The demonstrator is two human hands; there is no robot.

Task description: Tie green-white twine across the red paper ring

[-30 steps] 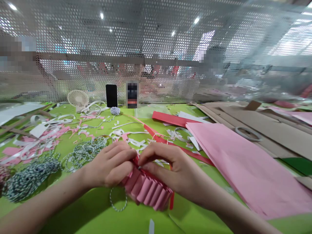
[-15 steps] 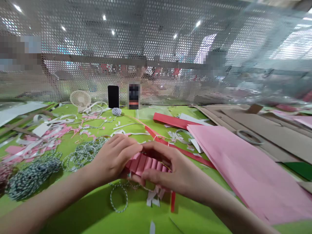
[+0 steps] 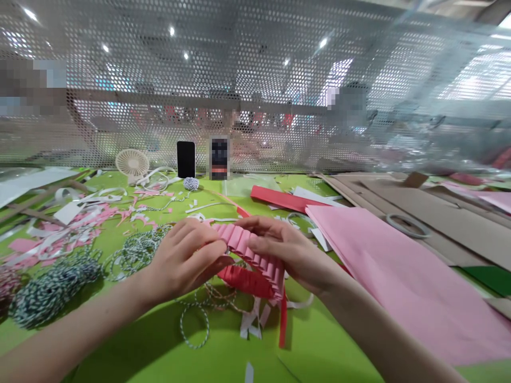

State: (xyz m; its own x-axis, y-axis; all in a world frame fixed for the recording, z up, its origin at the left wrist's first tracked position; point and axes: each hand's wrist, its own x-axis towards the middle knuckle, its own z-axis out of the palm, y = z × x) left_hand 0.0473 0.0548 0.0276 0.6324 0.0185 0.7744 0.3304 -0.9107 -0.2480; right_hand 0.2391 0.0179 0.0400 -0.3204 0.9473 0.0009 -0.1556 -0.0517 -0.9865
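A pleated pink paper strip [image 3: 255,254] arcs between my two hands above the green table. My left hand [image 3: 189,255] is closed on its left end, thumb and fingers pressed together. Around the strip's upper right part, my right hand [image 3: 293,252] pinches the folds between thumb and fingers. Below the strip lies a red crumpled piece [image 3: 246,282], partly hidden by it. Loops of green-and-white cord [image 3: 194,325] and white paper scraps [image 3: 250,323] lie just under my hands, beside a narrow red strip [image 3: 283,322].
Bundled cord [image 3: 56,287] and pink and white scraps lie left. Large pink sheets [image 3: 399,271], brown cardboard [image 3: 447,213] and a tape ring [image 3: 408,225] are at right. A small fan [image 3: 132,163] and a black phone [image 3: 186,159] stand before the perforated screen [image 3: 255,80].
The pleated pink strip has been raised and turned, so more of its folds show. My right hand has shifted slightly up and right, and the red piece beneath has come into view.
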